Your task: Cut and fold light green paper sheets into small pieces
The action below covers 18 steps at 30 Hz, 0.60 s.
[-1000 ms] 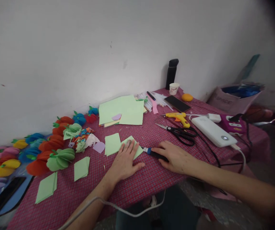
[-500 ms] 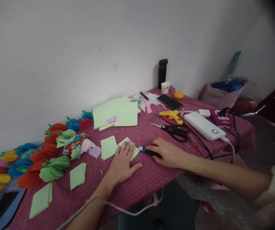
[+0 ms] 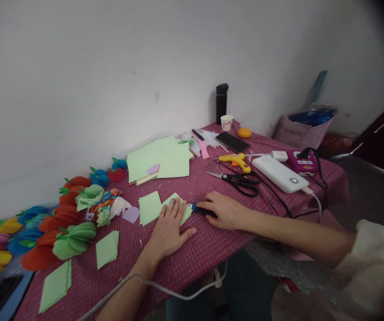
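My left hand (image 3: 171,227) lies flat with its fingers stretched out on a light green paper stack (image 3: 187,213), pressing it to the table. My right hand (image 3: 223,211) is closed around a slim black tool with a blue end (image 3: 205,210); its exact kind is unclear. The tool's tip meets the right edge of the paper under my left hand. Another green paper stack (image 3: 150,207) lies just left of my fingers. Two more, a small stack (image 3: 107,249) and a larger stack (image 3: 55,285), lie further left. Black scissors (image 3: 241,182) rest beyond my right hand.
Colourful paper fruits (image 3: 74,240) crowd the left side beside paper scraps (image 3: 106,207). Large green sheets (image 3: 171,158) lie at the back. A yellow glue gun (image 3: 237,160), white power bank (image 3: 280,174), phone (image 3: 233,142), paper cup (image 3: 226,123) and black bottle (image 3: 221,104) stand right. A white cable (image 3: 178,296) crosses my left forearm.
The view has shifted slightly. My right hand and the tool have moved a little left, closer to the paper; my left hand stays flat on it.
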Each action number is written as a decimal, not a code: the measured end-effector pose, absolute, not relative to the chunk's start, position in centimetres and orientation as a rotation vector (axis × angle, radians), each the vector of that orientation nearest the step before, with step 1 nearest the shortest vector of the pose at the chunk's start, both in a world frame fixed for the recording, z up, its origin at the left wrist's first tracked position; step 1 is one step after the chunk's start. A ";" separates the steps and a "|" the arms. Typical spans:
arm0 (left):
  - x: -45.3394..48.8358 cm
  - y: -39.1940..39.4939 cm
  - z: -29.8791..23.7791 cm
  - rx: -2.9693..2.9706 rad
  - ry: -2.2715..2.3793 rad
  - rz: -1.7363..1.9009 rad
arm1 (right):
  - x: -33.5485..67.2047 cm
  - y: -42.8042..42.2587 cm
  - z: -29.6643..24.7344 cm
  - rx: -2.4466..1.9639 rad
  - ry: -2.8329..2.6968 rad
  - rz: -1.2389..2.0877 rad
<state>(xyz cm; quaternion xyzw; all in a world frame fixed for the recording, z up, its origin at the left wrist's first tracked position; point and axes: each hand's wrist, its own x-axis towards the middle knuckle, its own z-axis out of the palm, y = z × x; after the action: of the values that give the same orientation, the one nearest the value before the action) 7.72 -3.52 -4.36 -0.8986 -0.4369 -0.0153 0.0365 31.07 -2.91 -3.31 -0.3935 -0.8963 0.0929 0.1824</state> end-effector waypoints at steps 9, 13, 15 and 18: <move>7.8 -3.4 -3.5 -2.760 -1.348 -0.096 | 31.6 -2.7 -2.9 -1.107 -2.540 0.268; 7.7 -2.4 -2.9 -2.604 -1.481 -0.209 | 31.6 -2.7 -2.7 -1.118 -2.550 0.268; 7.7 -1.9 -3.1 -2.567 -1.510 -0.204 | 31.6 -2.7 -2.7 -1.130 -2.552 0.263; 7.6 -1.4 -4.1 -2.581 -1.518 -0.120 | 31.5 -2.7 -2.7 -1.138 -2.553 0.263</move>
<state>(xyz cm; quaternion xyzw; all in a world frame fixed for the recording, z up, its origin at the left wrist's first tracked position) 7.65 -1.43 -4.08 -0.8590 -0.5052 -0.0398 0.0723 31.54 -2.69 -2.72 -0.3999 -0.8966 0.0924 0.1664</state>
